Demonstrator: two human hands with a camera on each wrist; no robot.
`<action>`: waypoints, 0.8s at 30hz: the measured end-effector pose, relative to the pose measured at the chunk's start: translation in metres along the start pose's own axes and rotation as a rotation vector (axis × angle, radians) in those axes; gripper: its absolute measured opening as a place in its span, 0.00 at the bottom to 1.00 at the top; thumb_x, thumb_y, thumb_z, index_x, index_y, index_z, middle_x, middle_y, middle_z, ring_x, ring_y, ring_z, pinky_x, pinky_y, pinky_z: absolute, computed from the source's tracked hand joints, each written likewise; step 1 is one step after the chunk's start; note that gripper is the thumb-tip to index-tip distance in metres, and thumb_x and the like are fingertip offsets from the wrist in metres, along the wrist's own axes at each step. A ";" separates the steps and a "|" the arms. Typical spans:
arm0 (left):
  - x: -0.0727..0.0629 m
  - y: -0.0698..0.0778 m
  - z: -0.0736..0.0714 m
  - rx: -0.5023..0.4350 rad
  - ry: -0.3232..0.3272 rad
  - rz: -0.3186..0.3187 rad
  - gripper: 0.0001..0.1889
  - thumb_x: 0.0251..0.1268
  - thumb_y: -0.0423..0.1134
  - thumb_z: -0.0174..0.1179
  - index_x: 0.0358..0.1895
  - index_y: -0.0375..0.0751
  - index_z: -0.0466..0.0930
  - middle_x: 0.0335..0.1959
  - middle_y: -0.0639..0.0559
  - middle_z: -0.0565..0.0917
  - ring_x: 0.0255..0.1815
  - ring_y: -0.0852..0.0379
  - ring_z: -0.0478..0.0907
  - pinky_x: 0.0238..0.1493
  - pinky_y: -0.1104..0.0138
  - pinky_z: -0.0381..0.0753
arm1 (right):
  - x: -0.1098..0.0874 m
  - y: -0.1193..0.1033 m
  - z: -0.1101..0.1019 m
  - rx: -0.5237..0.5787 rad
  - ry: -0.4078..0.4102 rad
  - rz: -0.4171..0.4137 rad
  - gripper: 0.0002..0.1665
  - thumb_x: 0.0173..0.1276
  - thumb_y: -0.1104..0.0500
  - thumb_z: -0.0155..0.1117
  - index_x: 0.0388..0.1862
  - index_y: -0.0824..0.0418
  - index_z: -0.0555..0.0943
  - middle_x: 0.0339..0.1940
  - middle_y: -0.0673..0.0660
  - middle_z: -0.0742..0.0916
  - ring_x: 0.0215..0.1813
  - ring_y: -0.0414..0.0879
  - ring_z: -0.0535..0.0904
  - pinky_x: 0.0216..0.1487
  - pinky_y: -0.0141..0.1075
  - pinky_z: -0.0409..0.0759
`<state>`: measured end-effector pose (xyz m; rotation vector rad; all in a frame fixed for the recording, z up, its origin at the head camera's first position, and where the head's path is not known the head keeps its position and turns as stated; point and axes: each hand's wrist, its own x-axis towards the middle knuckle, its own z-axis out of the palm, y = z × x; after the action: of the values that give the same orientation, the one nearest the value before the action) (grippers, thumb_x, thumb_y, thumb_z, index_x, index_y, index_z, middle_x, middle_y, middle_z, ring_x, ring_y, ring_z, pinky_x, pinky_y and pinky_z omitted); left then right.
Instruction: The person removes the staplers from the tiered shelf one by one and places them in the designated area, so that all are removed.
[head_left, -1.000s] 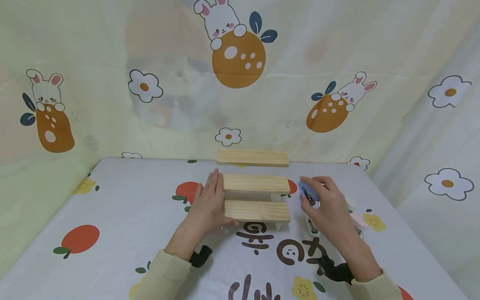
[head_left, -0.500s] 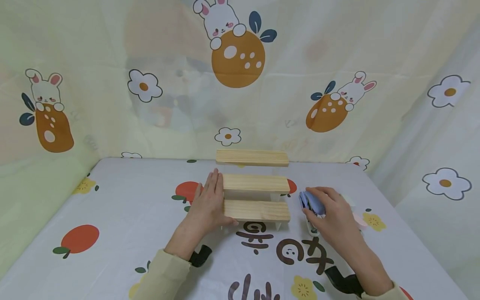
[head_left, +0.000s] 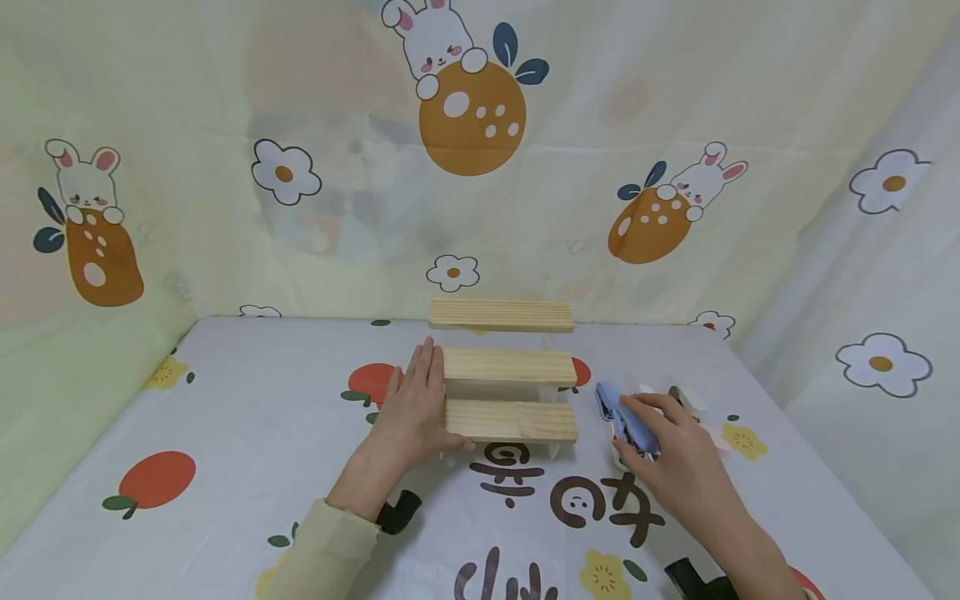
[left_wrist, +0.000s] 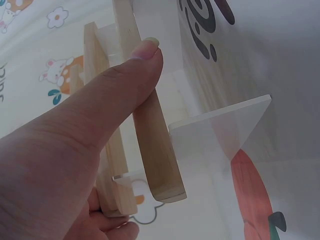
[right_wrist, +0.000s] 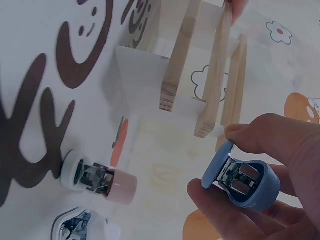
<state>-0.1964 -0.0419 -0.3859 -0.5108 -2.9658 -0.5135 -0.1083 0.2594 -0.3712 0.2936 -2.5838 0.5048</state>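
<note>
A three-step display shelf (head_left: 512,421) has pale wooden boards on clear supports. My left hand (head_left: 408,408) rests against its left end, fingers straight along the side. The thumb (left_wrist: 145,55) presses on the front of the lowest board. Right of the shelf, my right hand (head_left: 682,462) pinches a small blue stapler (head_left: 639,427) between thumb and fingers. The right wrist view shows the stapler (right_wrist: 260,187) with its metal inside facing the camera. Below it there, a pink-and-white stapler (right_wrist: 122,187) and a whitish one (right_wrist: 75,227) are on the table, partly hidden by my hand in the head view.
A white tablecloth (head_left: 262,417) with fruit, flower and lettering prints covers the table. A patterned curtain (head_left: 337,233) hangs behind the table. A white stapler end (head_left: 692,402) and a pink piece (head_left: 717,437) show beyond my right hand.
My right hand has moved down and toward the front right with the blue stapler, lower over the table near the other staplers. The left hand stays at the shelf.
</note>
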 end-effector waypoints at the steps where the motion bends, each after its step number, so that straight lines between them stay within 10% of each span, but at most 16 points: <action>1: 0.000 0.000 0.000 -0.002 0.001 0.001 0.73 0.33 0.60 0.82 0.79 0.31 0.43 0.82 0.38 0.46 0.83 0.42 0.45 0.78 0.43 0.52 | -0.001 0.001 0.000 -0.003 0.000 -0.001 0.31 0.53 0.64 0.77 0.57 0.68 0.81 0.55 0.63 0.82 0.50 0.58 0.82 0.44 0.52 0.84; 24: 0.000 0.001 -0.001 -0.007 -0.014 -0.010 0.73 0.33 0.60 0.81 0.79 0.31 0.41 0.82 0.38 0.44 0.83 0.43 0.43 0.79 0.44 0.50 | -0.034 0.009 0.005 -0.032 -0.239 0.151 0.31 0.56 0.60 0.75 0.60 0.61 0.80 0.57 0.58 0.79 0.53 0.55 0.79 0.51 0.51 0.84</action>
<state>-0.1961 -0.0417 -0.3849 -0.5030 -2.9822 -0.5240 -0.0838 0.2695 -0.3951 0.1560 -2.8586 0.5074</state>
